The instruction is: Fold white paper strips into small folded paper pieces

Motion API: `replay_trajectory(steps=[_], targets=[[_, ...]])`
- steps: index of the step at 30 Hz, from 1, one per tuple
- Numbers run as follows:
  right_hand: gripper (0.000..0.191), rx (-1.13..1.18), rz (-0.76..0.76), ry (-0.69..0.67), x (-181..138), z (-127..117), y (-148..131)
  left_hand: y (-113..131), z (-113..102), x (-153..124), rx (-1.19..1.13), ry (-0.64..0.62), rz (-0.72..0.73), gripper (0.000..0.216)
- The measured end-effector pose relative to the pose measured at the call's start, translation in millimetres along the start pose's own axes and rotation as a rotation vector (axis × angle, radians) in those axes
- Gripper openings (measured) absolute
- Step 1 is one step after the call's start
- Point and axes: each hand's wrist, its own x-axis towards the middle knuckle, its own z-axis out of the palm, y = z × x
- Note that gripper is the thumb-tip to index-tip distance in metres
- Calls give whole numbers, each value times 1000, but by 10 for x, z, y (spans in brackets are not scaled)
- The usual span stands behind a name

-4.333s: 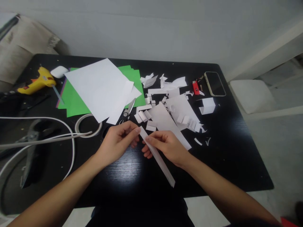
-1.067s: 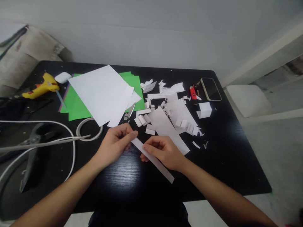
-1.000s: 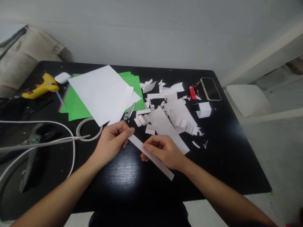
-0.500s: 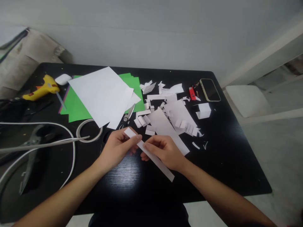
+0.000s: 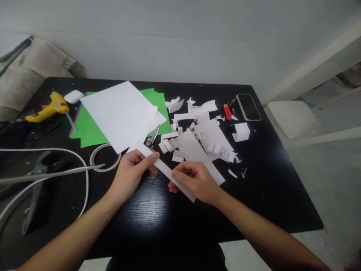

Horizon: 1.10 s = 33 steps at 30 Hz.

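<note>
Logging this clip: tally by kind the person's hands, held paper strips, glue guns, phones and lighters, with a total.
Hands: 2 (left hand, right hand)
Held white paper strip: 1
Yellow glue gun: 1
Phone: 1
Red lighter: 1
Total: 6

Paper strip [image 5: 165, 168] before paper scraps [image 5: 178, 156] on table [image 5: 270, 203]; glue gun [image 5: 55, 106] at left; phone [image 5: 248, 107] right, lighter [image 5: 227, 112] beside it

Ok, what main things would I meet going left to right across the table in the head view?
Glue gun → white ring → left hand → right hand → lighter → phone. The paper strip overlaps both hands, so I left it out.
</note>
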Motion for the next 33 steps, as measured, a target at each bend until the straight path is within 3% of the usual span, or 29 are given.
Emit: replay_trajectory(steps=[6,14,19,23,30,33], targets=[[28,-23,-2,11,5,4,-8,3,46,-40,111,-33,-33,26],[27,-27,-36,-9,6,-22,-30,153,-144,69,119,222,157,41],[27,-33,-30,2,7,-27,-34,170,-161,104,88,272,196,40],[24,-97,-49,3,1,-36,-44,155,-159,81,202,187,143,40],[27,-120,-67,-49,-6,21,5,3,49,-36,210,-162,-74,25],[27,-151,-51,-37,-17,31,6,0,64,-35,215,-167,-91,26]])
